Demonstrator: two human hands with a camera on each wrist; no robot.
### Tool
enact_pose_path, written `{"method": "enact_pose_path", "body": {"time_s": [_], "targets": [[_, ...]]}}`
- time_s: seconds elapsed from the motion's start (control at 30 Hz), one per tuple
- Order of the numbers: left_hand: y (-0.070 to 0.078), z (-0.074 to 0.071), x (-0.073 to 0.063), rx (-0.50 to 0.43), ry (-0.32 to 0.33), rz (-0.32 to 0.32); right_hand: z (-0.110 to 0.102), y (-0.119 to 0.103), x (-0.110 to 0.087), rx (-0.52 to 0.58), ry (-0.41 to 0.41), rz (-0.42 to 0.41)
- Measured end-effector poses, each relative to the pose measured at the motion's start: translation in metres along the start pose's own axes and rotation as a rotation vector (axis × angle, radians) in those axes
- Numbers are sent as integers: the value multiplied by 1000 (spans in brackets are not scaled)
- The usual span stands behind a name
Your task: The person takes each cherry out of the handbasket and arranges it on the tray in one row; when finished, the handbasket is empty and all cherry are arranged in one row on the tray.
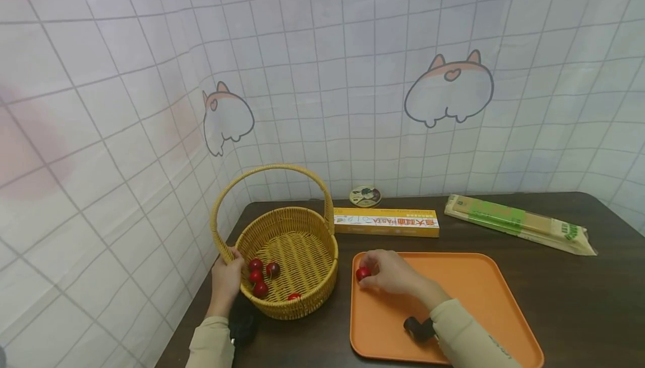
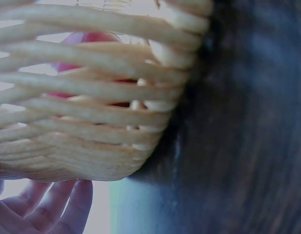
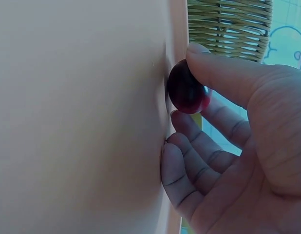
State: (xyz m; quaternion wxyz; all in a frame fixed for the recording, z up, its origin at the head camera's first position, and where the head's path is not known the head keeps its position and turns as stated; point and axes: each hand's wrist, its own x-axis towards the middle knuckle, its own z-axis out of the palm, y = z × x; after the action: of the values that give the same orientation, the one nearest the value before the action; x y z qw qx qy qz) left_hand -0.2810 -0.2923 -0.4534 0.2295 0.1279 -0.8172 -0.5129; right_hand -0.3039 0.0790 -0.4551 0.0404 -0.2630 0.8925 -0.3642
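My left hand (image 1: 226, 278) grips the rim of a round wicker basket (image 1: 312, 289) where its tall handle (image 1: 274, 167) joins on the left. In the left wrist view, the fingers (image 2: 75, 207) lie against the woven side. Several dark red cherries (image 1: 256, 276) sit in the basket's left part, and a red one (image 1: 294, 297) shows near the front wall. My right hand (image 1: 390, 273) pinches a cherry (image 3: 188, 87) between thumb and fingertips, over the left edge of an orange tray (image 1: 473, 284). The other right fingers curl loosely beside the tray surface.
Behind the tray lies a yellow pasta box (image 1: 385, 222), with a round patterned disc (image 1: 365, 195) behind it. A green and clear noodle packet (image 1: 519, 223) lies at the back right. The dark table (image 1: 569, 295) meets a white gridded cloth wall (image 1: 322, 105).
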Motion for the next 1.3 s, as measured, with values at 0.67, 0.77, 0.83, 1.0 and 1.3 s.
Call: {"method": "enact_pose_path", "body": {"time_s": [0.67, 0.77, 0.83, 1.0, 1.3], "targets": [[6, 3, -1, -36, -47, -21, -24, -27, -7, 84, 164, -41], [5, 1, -2, -22, -25, -26, -18, -47, -8, 180, 171, -92], [4, 0, -3, -15, -11, -25, -11, -60, -6, 234, 179, -140], [3, -1, -2, -32, -13, -15, 12, -82, 3, 257, 225, -252], [0, 2, -2, -47, -16, -21, 42, -106, 29, 0, 58, -304]]}}
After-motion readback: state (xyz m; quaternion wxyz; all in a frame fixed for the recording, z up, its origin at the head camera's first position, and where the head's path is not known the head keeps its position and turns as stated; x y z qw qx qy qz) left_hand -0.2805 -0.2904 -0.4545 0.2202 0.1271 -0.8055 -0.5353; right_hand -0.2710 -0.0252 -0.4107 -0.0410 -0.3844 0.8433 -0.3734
